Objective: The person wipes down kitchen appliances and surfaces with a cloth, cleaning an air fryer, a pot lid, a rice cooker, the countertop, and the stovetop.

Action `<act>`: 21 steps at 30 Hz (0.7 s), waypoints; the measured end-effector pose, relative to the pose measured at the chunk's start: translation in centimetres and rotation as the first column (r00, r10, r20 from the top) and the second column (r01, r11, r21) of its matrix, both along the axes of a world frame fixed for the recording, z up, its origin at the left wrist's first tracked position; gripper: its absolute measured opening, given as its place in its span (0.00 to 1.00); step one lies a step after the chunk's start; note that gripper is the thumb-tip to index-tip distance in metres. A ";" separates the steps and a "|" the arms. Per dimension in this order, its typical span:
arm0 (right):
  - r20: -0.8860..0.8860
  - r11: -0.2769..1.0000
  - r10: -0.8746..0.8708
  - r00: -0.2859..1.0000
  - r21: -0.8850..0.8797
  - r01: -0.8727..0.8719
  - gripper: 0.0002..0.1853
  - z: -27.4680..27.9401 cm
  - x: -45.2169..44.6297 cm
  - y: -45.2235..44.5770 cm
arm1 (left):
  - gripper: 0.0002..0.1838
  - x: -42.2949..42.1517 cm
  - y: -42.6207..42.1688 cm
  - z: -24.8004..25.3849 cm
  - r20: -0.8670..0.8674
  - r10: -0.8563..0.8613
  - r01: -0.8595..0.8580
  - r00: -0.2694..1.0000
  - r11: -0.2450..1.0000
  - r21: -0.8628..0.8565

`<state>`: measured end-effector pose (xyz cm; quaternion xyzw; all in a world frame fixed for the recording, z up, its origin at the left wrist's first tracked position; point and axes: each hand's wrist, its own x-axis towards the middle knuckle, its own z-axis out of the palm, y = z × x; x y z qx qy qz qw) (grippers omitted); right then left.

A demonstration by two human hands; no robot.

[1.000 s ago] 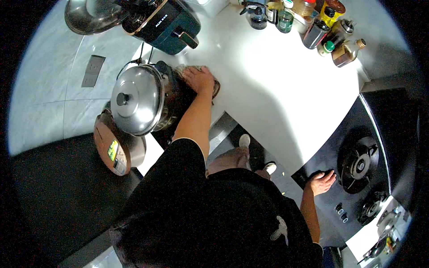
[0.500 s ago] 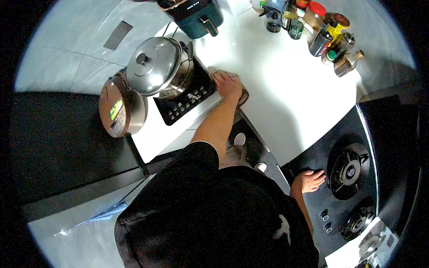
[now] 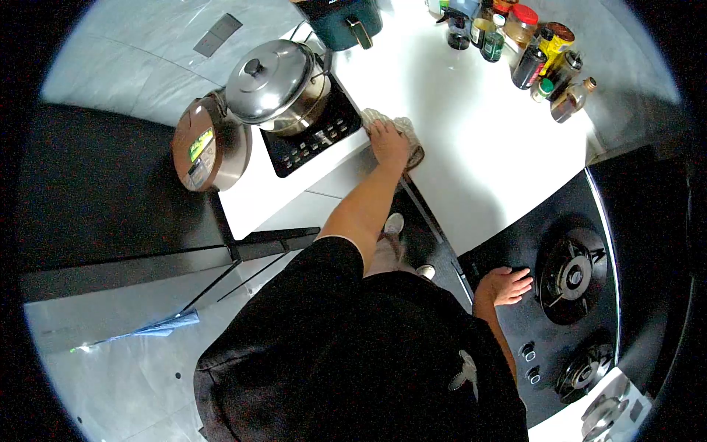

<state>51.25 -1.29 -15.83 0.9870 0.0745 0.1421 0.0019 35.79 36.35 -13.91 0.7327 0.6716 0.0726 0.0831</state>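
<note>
My left hand (image 3: pixel 389 146) presses down on a crumpled beige-brown cloth (image 3: pixel 406 128) at the edge of the white counter, just right of the black induction cooker. The fingers lie over the cloth, and part of it is hidden beneath them. On the black gas hob (image 3: pixel 508 254), my right hand (image 3: pixel 506 286) rests with its fingers stretched out and nothing in it, left of the larger burner (image 3: pixel 575 278).
A lidded steel pot (image 3: pixel 274 82) stands on the induction cooker (image 3: pixel 309 146), beside a brown rice cooker (image 3: pixel 211 146). A dark green air fryer (image 3: pixel 342 26) is behind. Several bottles and jars (image 3: pixel 530 68) crowd the far right. The hob knobs (image 3: pixel 529 355) lie nearer me.
My left hand and the cloth have shifted slightly right, away from the induction cooker. My right hand stays on the hob. The whole view has tilted a little.
</note>
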 end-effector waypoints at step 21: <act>0.152 0.997 0.080 0.985 -0.003 -0.080 0.26 0.1 -0.2 -0.2 | 0.18 -3.2 -12.3 5.3 0.687 -0.079 0.256 0.722 0.953 -0.160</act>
